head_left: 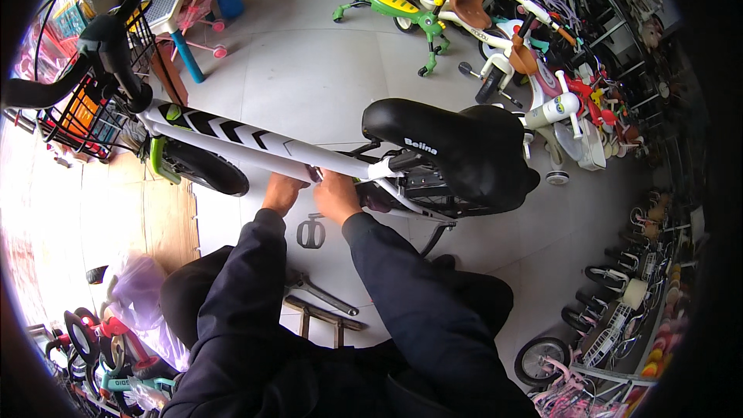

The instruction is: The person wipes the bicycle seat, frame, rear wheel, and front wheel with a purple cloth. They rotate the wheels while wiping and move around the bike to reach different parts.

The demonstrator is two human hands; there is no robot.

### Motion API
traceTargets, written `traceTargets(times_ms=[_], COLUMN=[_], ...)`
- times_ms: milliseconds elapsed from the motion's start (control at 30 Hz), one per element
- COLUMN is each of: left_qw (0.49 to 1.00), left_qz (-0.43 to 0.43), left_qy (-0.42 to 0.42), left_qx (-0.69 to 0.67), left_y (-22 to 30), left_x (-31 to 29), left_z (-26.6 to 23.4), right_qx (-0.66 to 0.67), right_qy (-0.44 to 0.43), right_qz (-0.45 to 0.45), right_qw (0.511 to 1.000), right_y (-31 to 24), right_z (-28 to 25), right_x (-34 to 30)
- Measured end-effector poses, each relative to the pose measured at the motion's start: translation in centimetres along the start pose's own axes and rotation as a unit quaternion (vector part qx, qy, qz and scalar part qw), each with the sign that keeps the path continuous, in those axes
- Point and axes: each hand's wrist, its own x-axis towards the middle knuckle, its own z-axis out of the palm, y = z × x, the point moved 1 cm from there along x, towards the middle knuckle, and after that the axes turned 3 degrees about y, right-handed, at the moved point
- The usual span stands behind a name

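A white bicycle frame (pixel 232 143) with black chevrons stands crosswise in front of me, its handlebar (pixel 108 46) at the left and its black saddle (pixel 457 155) at the right. Below the frame tube, my left hand (pixel 282 193) reaches in with its fingers hidden behind the tube. Close beside it, my right hand (pixel 337 197) is closed near the bottom of the frame; what it grips is too covered to make out. Under my hands, a black pedal (pixel 311 234) shows above the floor. An adjustable wrench (pixel 323 294) lies on the floor between my arms.
A wooden stool-like frame (pixel 313 316) is near my legs. Cardboard (pixel 166 209) covers the floor at left, with a purple plastic bag (pixel 143 294) nearby. A green ride-on toy (pixel 402 11) and several children's bikes crowd the far right. More small bikes (pixel 542 360) line the near right.
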Motion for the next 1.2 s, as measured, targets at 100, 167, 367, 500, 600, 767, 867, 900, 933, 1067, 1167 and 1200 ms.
traceTargets(times_ms=[100, 167, 367, 500, 600, 767, 867, 900, 933, 1067, 1167, 1200], left_qw=[0.998, 0.996, 0.983, 0.979, 0.974, 0.956, 0.823, 0.865, 0.847, 0.941, 0.963, 0.965], left_qz=[-0.044, -0.069, -0.094, -0.103, -0.072, -0.144, -0.021, -0.125, -0.154, -0.230, -0.174, -0.175], left_qy=[0.039, 0.053, 0.077, 0.051, 0.121, 0.107, 0.043, 0.086, 0.059, 0.188, 0.177, 0.177], left_qx=[0.010, 0.013, -0.139, -0.166, -0.177, 0.232, 0.566, 0.478, 0.505, 0.161, 0.108, 0.084], left_y=[-1.0, -1.6, -3.3, -3.6, -5.1, -12.7, -16.7, -17.4, -17.6, -15.1, -12.2, -11.5], left_x=[-0.3, -0.3, -0.6, -0.5, -0.1, -0.4, -0.2, 0.7, 0.9, 0.3, -0.6, -0.8], left_z=[0.5, 0.7, 1.3, 1.5, 0.9, -0.2, 0.2, 0.5, 0.8, 3.7, 5.1, 5.3], right_qx=[0.003, -0.008, 0.024, 0.076, 0.042, -0.029, -0.084, -0.093, -0.098, -0.167, -0.202, -0.213], right_qy=[0.005, -0.020, 0.048, 0.112, 0.100, 0.213, 0.169, 0.166, 0.154, 0.020, 0.054, 0.054], right_qz=[-0.012, 0.029, -0.019, -0.042, 0.004, 0.094, 0.181, 0.187, 0.196, 0.206, 0.168, 0.170], right_qw=[1.000, 0.999, 0.998, 0.990, 0.994, 0.972, 0.965, 0.964, 0.963, 0.964, 0.963, 0.961], right_y=[0.0, 0.1, -0.4, 0.0, 1.5, 4.5, 5.5, 5.5, 5.5, 5.7, 5.9, 6.1], right_z=[-0.4, -0.7, -1.1, -1.3, -1.7, -3.0, -4.5, -4.9, -5.2, -6.0, -5.8, -5.6], right_x=[-0.9, -1.9, -4.6, -4.7, -6.2, -9.6, -10.1, -9.8, -9.3, -7.2, -6.7, -6.9])
